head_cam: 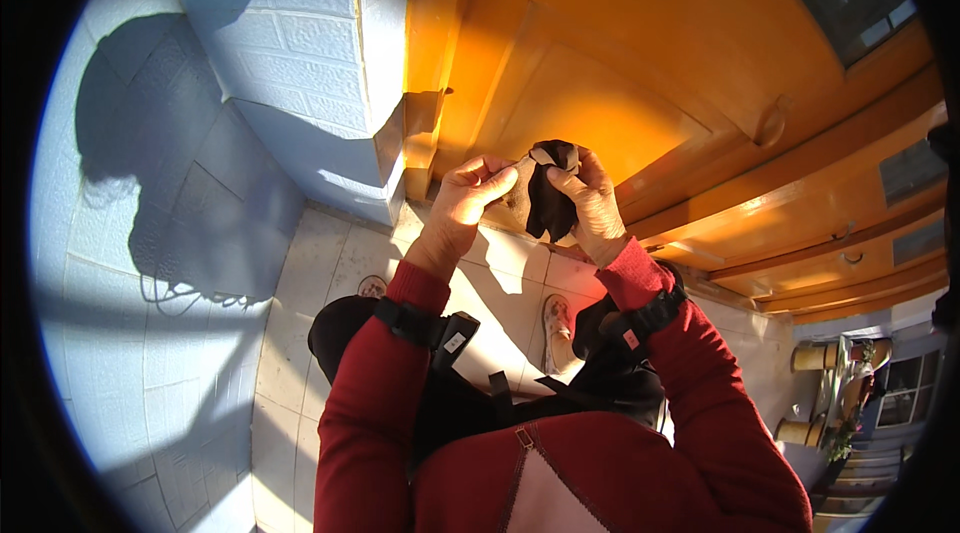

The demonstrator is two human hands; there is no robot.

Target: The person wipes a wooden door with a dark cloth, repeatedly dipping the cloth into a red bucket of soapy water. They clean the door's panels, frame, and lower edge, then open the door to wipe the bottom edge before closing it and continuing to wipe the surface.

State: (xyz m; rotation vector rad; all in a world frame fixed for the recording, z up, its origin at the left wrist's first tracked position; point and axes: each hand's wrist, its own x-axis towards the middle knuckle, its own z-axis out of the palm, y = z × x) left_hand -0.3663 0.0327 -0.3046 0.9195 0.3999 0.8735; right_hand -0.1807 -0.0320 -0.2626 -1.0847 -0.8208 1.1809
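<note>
A small piece of dark brown and tan fabric [553,203] is stretched between my two hands, in front of an orange wooden door. My left hand [463,207] pinches its thin tan edge between thumb and fingers. On the other side, my right hand [596,207] grips the bunched upper part, thumb pressed over the dark cloth. The dark part hangs down between the hands. Folds hide its full shape, so I cannot tell what kind of item it is.
The orange panelled door [592,90] stands just beyond my hands. A light blue textured wall [315,45] rises on the left. Pale tiles [315,308] cover the floor under my feet. Flowering plants [844,443] and wooden stools [802,432] stand far right.
</note>
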